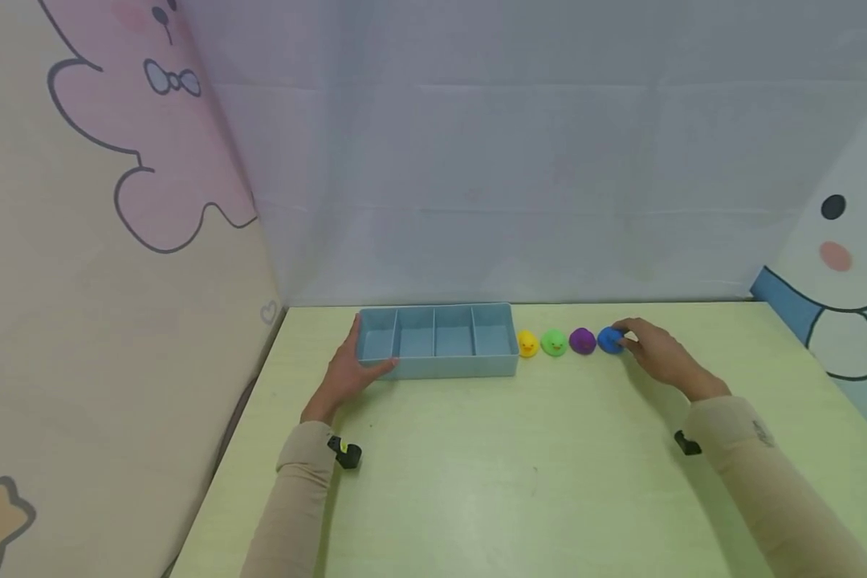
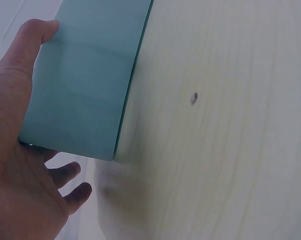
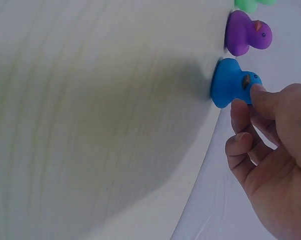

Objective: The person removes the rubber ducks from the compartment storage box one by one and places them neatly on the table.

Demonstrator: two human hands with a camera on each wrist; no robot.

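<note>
A light blue box (image 1: 448,368) with several compartments in a row stands near the table's back edge. My left hand (image 1: 344,372) grips its left end, the thumb on the front rim; in the left wrist view the box's front wall (image 2: 88,85) fills the space beside the thumb. To the right of the box sit a yellow rubber duck (image 1: 527,344), a green duck (image 1: 554,343) and a purple duck (image 1: 582,341). At the row's right end is a blue duck (image 3: 228,82), its head pinched between thumb and fingers of my right hand (image 1: 657,352).
The pale wooden table (image 1: 491,474) reaches back to a light grey cloth wall (image 1: 477,177). Side walls with cartoon drawings stand at left and right. A small black camera (image 1: 344,453) is strapped at my left wrist, another (image 1: 687,443) at the right.
</note>
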